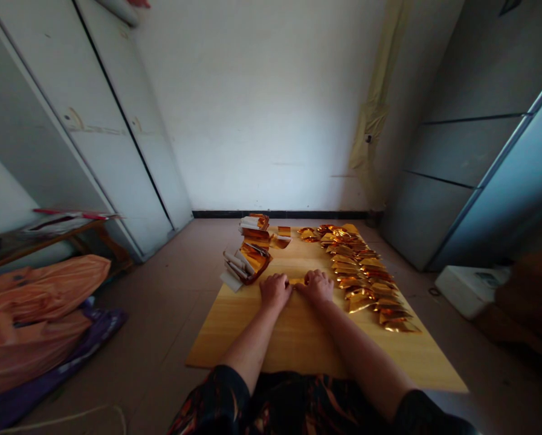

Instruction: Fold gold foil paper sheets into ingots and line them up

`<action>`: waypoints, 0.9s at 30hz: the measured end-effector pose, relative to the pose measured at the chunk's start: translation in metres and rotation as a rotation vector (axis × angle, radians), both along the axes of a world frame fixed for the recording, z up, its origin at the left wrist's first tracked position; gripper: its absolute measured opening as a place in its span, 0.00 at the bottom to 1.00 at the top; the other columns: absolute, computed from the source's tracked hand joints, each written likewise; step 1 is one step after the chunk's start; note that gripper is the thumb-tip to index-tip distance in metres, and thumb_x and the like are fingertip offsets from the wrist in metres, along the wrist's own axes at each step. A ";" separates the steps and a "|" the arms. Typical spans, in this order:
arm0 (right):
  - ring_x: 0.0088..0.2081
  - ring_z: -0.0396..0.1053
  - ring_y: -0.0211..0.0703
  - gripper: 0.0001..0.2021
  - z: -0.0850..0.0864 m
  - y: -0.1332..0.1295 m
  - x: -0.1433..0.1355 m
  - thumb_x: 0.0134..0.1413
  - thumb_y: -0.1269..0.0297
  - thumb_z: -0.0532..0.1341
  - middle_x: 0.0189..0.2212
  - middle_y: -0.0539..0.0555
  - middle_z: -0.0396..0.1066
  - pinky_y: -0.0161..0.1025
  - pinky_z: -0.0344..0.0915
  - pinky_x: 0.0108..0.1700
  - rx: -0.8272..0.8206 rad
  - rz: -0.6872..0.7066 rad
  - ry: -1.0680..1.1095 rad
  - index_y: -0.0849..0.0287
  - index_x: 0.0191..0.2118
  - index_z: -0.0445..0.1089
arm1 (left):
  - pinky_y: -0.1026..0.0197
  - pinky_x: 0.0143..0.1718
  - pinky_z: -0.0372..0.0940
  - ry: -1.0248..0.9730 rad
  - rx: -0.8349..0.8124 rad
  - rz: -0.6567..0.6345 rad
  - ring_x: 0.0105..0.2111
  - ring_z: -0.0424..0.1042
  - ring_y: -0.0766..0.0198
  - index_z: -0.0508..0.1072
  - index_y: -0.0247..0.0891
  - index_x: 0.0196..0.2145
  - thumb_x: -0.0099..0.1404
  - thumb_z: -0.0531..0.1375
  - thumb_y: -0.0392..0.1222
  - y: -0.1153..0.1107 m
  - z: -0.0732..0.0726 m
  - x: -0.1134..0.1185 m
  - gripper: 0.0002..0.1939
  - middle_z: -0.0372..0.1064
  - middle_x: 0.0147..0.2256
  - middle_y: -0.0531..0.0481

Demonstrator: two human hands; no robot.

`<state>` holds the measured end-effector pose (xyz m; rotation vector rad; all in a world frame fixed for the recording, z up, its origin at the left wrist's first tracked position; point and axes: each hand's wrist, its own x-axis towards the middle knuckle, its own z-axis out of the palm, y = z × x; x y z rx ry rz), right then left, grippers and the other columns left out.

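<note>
Both my hands rest near the middle of a light wooden board (293,338), with a small piece of gold foil paper (296,281) between them. My left hand (276,290) is closed, its fingers pinching the paper's left end. Opposite it, my right hand (318,286) is closed on the right end. Loose stacks of gold foil paper with whitish backs (252,263) lie at the board's far left, partly curled. Along the right side run rows of folded gold paper ingots (361,272). The fingertips and the paper's exact folds are too small to make out.
A white wall stands behind the board. Pale cabinets (107,121) rise on the left, a grey refrigerator (470,133) on the right. Orange cloth (48,296) lies heaped at the left, beside a low wooden bench (71,232). A white box (465,291) sits on the floor at right.
</note>
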<state>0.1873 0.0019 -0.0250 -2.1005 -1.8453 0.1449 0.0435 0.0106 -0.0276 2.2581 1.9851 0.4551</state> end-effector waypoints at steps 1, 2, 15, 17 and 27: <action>0.45 0.62 0.50 0.16 0.001 -0.001 -0.001 0.47 0.49 0.61 0.40 0.57 0.68 0.44 0.54 0.43 -0.007 0.002 -0.001 0.56 0.34 0.70 | 0.57 0.41 0.55 -0.003 0.004 0.002 0.41 0.67 0.58 0.72 0.42 0.36 0.61 0.57 0.50 0.000 0.000 0.000 0.11 0.71 0.38 0.49; 0.46 0.62 0.50 0.16 0.002 -0.001 -0.001 0.47 0.49 0.61 0.40 0.57 0.68 0.44 0.54 0.43 -0.014 -0.001 -0.001 0.56 0.34 0.70 | 0.57 0.41 0.55 -0.007 0.009 0.001 0.41 0.68 0.58 0.71 0.42 0.36 0.61 0.57 0.50 0.000 0.000 0.000 0.11 0.71 0.37 0.49; 0.42 0.66 0.44 0.10 0.001 0.009 0.015 0.43 0.68 0.59 0.39 0.53 0.71 0.35 0.58 0.38 -0.083 -0.022 0.120 0.55 0.34 0.73 | 0.58 0.42 0.54 -0.034 -0.005 0.002 0.43 0.66 0.60 0.73 0.45 0.37 0.61 0.57 0.45 -0.002 -0.001 -0.005 0.08 0.71 0.39 0.51; 0.41 0.67 0.42 0.11 -0.003 0.011 0.019 0.43 0.70 0.59 0.39 0.52 0.72 0.34 0.58 0.37 -0.081 -0.007 0.141 0.55 0.35 0.74 | 0.59 0.41 0.54 -0.035 -0.016 0.002 0.43 0.66 0.60 0.73 0.46 0.38 0.61 0.57 0.45 -0.003 -0.001 -0.007 0.08 0.71 0.39 0.51; 0.43 0.68 0.41 0.13 -0.009 0.012 0.026 0.56 0.68 0.53 0.43 0.54 0.72 0.34 0.60 0.41 -0.033 0.058 0.141 0.54 0.41 0.74 | 0.60 0.45 0.53 -0.033 -0.049 -0.021 0.45 0.64 0.63 0.75 0.50 0.39 0.63 0.53 0.35 -0.004 -0.002 -0.016 0.14 0.70 0.42 0.52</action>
